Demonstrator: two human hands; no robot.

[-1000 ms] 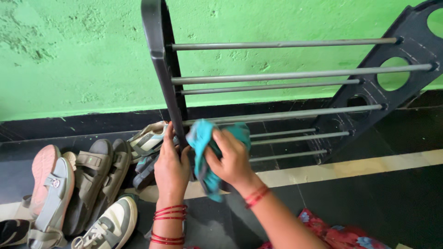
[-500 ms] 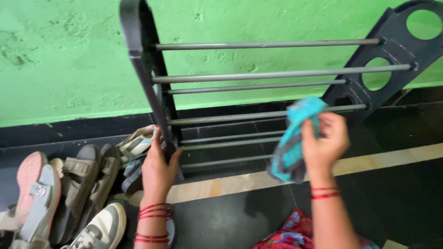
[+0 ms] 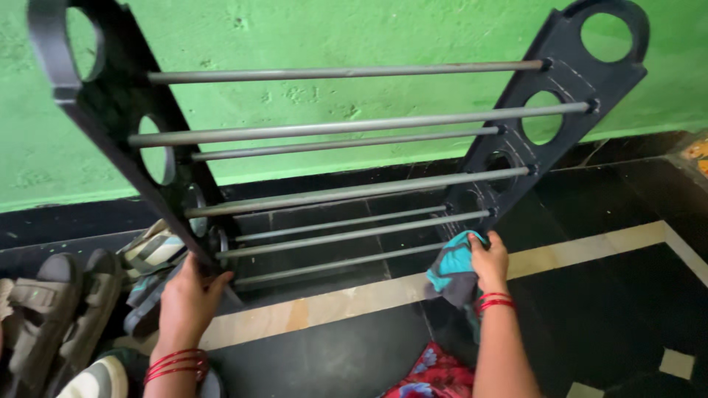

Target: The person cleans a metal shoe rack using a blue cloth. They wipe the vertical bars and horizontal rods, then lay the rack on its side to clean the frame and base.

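Green-painted wall and a dark tiled floor with a pale stone strip frame the scene. Against that wall stands the black plastic shoe rack with grey metal rods (image 3: 346, 133), bare of shoes on every tier. The crumpled teal and grey cloth (image 3: 451, 267) sits at the rack's lower right, pressed against the foot of the right side panel (image 3: 549, 110), and the right hand (image 3: 489, 259) is closed around it, fingers bunching the fabric. The left hand (image 3: 188, 295) is wrapped round the bottom edge of the left side panel (image 3: 122, 140), thumb and fingers clamped on the plastic.

The rack looks tilted rather than square (its side panels lean at different angles), so my guess is it could rack sideways or tip if the left hand eased off while the right one pushes with the cloth. The rods seem only slotted into the panels, and a hard shove might pop one loose.

Nothing is held in the rack itself. Beside its left foot, a pile of shoes lies on the floor: a striped sandal (image 3: 151, 250), grey strapped sandals (image 3: 51, 309), and a pale sneaker toe (image 3: 96, 377).
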